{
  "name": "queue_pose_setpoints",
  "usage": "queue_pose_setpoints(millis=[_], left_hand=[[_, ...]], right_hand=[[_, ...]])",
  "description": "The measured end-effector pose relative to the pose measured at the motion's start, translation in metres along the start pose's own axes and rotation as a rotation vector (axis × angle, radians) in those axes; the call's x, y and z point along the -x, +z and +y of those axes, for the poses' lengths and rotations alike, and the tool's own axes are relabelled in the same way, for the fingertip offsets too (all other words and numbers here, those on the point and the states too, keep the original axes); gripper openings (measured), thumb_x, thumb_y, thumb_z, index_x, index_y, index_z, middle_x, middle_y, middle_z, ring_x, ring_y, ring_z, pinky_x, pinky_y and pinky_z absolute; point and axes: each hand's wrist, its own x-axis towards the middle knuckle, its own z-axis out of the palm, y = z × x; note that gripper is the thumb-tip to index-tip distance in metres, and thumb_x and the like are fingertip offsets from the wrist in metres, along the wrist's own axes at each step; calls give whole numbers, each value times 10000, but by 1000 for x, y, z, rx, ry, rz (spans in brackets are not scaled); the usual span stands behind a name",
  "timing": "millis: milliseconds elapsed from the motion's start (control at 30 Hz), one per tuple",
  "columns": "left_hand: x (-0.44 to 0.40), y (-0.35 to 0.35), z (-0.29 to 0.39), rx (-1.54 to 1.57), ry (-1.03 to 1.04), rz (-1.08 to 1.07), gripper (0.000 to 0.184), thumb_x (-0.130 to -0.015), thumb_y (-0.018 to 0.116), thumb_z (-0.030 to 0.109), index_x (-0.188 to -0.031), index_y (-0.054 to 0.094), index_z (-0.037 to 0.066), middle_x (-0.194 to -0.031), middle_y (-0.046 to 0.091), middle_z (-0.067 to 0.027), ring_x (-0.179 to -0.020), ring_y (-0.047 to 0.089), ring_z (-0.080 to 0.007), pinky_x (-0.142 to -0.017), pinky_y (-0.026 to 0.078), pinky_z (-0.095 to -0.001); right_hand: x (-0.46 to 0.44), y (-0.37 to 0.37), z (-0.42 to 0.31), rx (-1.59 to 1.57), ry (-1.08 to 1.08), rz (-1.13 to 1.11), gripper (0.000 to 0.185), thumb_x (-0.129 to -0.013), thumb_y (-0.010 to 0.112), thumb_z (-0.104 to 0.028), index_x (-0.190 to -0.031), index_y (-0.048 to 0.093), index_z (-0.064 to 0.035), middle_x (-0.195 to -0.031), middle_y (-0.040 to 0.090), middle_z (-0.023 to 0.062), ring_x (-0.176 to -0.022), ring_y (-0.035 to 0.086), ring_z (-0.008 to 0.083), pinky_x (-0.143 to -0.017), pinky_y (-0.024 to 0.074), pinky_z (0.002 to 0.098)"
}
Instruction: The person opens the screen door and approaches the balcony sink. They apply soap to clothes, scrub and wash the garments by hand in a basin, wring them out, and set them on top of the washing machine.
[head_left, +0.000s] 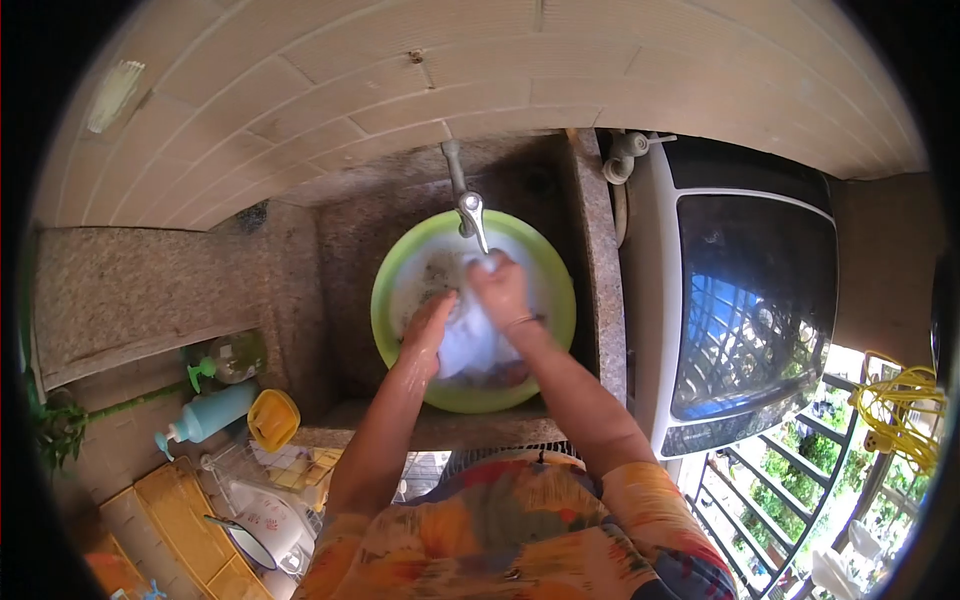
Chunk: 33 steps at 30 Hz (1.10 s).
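A light-green basin (pixel 560 330) stands in the stone sink, holding cloudy, sudsy water. In it a wet white cloth (pixel 468 345) is bunched between my two hands, partly blurred by motion. My right hand (pixel 498 288) is closed on the cloth's upper part, just below the tap (pixel 470 205). My left hand (pixel 428 328) grips the cloth's left side, lower and nearer to me; some of its fingers are hidden. Darker material shows in the water near the basin's lower rim, but I cannot make out what it is.
Stone sink walls (pixel 598 270) surround the basin. A washing machine (pixel 755 300) with a dark lid stands at the right. To the left are a blue pump bottle (pixel 215 412), a clear bottle (pixel 238 357), a yellow container (pixel 273 419) and a wire rack (pixel 235 468).
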Motion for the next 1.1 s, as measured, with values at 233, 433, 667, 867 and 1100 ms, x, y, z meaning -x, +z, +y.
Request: queue_pose_setpoints(millis=[233,433,667,867,1100], left_hand=[[24,-19,33,-546,165,-339,450,-842,675,341,-1175,571,56,-948,629,-20,-795,577,-104,-694,467,-257],[18,-39,53,-781,151,-341,261,-796,628,193,-963,671,-4,-783,650,-45,-734,594,-117,-728,455,-261],[-5,-46,40,331,106,-201,389,-825,563,207,-1111,578,-57,-988,645,-121,-936,618,-208,-850,476,-320],[1,-49,30,16,91,-151,710,-835,662,251,-1383,307,-29,-1303,485,-148,-1149,514,-225,-956,434,-352],[25,-55,47,-103,212,-257,527,-858,643,240,-1274,471,-35,-1185,580,-139,-1067,570,-209,-910,459,-331]], right_hand=[[-16,-55,-16,-139,-59,-351,231,-819,631,-152,-979,624,14,-820,627,80,-757,574,139,-720,467,285],[-28,-71,-14,-55,-225,-537,272,-720,696,-63,-985,645,-23,-924,628,77,-841,597,164,-753,476,284],[-16,-40,15,768,-488,-251,419,-700,570,-51,-1115,599,-100,-1093,572,119,-1094,497,316,-960,392,437],[-5,-20,70,707,-241,-150,462,-738,611,-95,-1193,533,-99,-1234,513,146,-1217,420,342,-1025,337,470],[-31,-18,96,379,24,-193,457,-731,639,-143,-1165,572,-17,-1142,587,198,-1064,555,366,-921,442,400]])
